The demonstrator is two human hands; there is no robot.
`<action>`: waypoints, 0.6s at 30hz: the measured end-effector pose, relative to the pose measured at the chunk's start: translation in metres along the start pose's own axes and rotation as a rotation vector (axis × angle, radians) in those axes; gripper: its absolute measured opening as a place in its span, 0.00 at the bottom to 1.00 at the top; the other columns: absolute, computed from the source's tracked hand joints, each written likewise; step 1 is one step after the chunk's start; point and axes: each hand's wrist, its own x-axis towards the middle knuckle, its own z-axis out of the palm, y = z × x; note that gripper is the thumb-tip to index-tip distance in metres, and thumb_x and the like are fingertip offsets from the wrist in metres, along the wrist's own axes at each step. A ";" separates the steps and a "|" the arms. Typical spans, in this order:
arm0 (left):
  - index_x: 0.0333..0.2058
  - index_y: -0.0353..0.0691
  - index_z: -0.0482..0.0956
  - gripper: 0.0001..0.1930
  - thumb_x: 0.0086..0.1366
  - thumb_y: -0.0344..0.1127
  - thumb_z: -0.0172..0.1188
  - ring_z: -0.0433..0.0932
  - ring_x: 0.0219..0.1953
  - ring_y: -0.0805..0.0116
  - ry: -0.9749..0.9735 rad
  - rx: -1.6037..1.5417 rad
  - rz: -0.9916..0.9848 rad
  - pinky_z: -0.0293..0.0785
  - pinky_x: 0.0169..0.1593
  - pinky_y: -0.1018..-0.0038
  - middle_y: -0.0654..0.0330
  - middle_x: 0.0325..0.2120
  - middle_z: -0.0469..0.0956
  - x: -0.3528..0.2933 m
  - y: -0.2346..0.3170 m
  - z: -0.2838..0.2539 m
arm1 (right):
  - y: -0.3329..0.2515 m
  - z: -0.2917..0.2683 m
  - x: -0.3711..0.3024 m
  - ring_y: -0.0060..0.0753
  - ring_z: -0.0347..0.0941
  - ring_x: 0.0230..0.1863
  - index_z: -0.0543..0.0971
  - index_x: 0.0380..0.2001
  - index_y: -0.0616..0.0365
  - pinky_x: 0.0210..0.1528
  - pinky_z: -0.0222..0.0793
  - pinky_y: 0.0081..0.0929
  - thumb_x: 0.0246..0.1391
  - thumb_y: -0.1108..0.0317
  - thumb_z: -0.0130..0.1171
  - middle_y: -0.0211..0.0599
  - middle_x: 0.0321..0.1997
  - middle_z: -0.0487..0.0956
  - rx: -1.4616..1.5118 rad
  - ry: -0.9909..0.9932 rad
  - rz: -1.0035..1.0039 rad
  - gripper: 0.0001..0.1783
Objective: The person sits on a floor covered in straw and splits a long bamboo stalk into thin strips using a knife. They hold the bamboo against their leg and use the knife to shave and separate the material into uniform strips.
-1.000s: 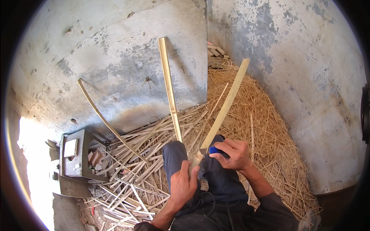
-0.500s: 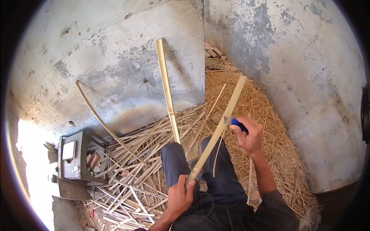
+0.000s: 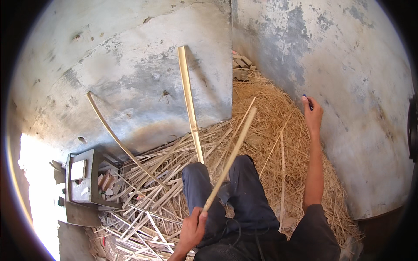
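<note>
My left hand [image 3: 193, 227] grips the lower end of a split bamboo strip [image 3: 232, 157], which slants up and away to the right above my knees. Out to the right, by the wall, my raised right hand [image 3: 313, 116] is closed round a blue-handled knife [image 3: 311, 105]. Only a little of its dark blue handle shows between the fingers; the blade cannot be made out. The knife is well apart from the bamboo. Below and left of the right hand, a thin bamboo sliver [image 3: 277, 142] slants over the shavings.
A wide split bamboo piece [image 3: 188, 95] and a curved strip [image 3: 109, 127] lean on the left wall [image 3: 143, 78]. Cut strips [image 3: 161, 198] lie in a heap at left; fine shavings [image 3: 305, 187] cover the right side. A grey wooden box [image 3: 82, 182] stands at far left.
My right hand has swung up and right with the knife, off the bamboo. The sliver that hung from the strip has come away. My left hand has shifted down and left, turning the strip.
</note>
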 end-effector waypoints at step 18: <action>0.42 0.34 0.73 0.22 0.87 0.48 0.43 0.72 0.26 0.68 -0.130 -0.460 0.056 0.69 0.32 0.66 0.58 0.25 0.74 0.071 0.054 0.017 | -0.203 -0.038 -0.181 0.39 0.81 0.25 0.87 0.41 0.56 0.25 0.74 0.31 0.60 0.53 0.74 0.34 0.30 0.83 0.487 -0.530 -0.459 0.17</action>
